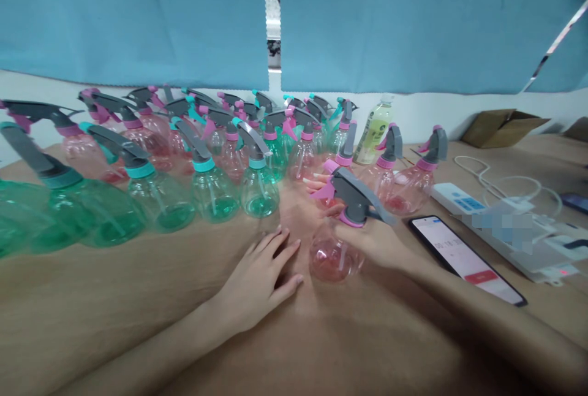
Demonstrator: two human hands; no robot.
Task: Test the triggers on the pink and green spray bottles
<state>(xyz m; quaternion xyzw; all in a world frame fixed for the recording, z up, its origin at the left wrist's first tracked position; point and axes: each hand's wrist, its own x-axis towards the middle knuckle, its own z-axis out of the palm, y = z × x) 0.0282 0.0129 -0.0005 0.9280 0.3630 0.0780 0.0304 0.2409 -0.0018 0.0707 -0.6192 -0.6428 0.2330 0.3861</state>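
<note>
Just right of the middle, a pink spray bottle [333, 258] with a grey trigger head and pink collar appears upright. My right hand [374, 243] is around its neck below the collar. The fingers reach out to the left behind the bottle, partly hidden by the trigger head. My left hand [255, 279] lies flat on the table to the left of this bottle, fingers spread and holding nothing. Behind the right hand stands another pink spray bottle [345, 154], mostly hidden. A clear-green spray bottle [260, 197] with a turquoise collar is beyond the left fingertips.
Several green spray bottles [158, 203] and pink spray bottles [411, 187] stand across the wooden table [138, 316]. A labelled drink bottle [375, 129] stands at the back. On the right are a phone [463, 255], a power strip [487, 224], white cables [500, 178] and a cardboard box [498, 129].
</note>
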